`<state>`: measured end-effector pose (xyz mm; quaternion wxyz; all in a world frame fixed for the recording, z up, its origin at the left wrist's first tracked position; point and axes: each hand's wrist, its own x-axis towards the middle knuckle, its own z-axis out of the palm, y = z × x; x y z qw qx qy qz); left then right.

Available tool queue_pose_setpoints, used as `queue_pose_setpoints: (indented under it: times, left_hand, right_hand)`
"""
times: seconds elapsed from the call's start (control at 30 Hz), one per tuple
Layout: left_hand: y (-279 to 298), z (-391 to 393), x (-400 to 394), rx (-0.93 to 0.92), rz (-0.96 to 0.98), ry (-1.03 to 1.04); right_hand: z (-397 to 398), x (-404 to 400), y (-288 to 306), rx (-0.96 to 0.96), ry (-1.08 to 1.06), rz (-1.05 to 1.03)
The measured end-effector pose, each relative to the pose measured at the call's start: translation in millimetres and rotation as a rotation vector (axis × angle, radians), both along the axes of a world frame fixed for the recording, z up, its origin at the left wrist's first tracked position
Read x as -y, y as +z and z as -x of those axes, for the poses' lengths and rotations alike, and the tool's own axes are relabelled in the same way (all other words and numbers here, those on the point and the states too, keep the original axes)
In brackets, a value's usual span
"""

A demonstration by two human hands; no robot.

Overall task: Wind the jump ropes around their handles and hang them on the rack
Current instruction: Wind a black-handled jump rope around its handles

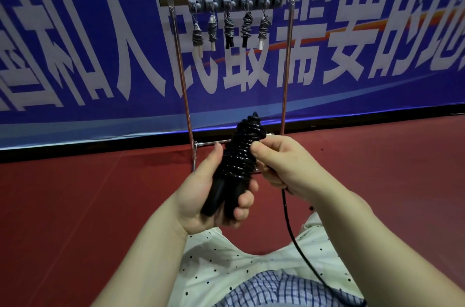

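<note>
Five wound jump ropes hanging on rack; a sixth, black jump rope, upright before it. Left hand clamped round its two handles. Right hand pinching the loose cord.

Glossy black plastic rope; shiny metal rack; matt red floor; dotted cloth.

The light is bright and even, with only soft shadows. Shiny white streaks glint on the glossy black coiled rope between the hands. The big blue banner with white letters bends and looks fuzzy far out at the edges.
</note>
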<state>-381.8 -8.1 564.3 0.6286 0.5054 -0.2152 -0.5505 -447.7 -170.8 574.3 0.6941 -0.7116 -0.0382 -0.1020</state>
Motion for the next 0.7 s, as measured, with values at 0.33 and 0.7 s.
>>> queue_pose_setpoints:
  times: [0.33, 0.7]
  left_hand:
    - [-0.5, 2.1, 1.2, 0.315, -0.136, 0.191]
    - [1.0, -1.6, 2.3, 0.679, -0.244, 0.479]
  right_hand:
    - [-0.3, 2.9, -1.0, -0.12, -0.238, 0.279]
    - [2.8, -3.2, -0.5, -0.105, -0.227, 0.191]
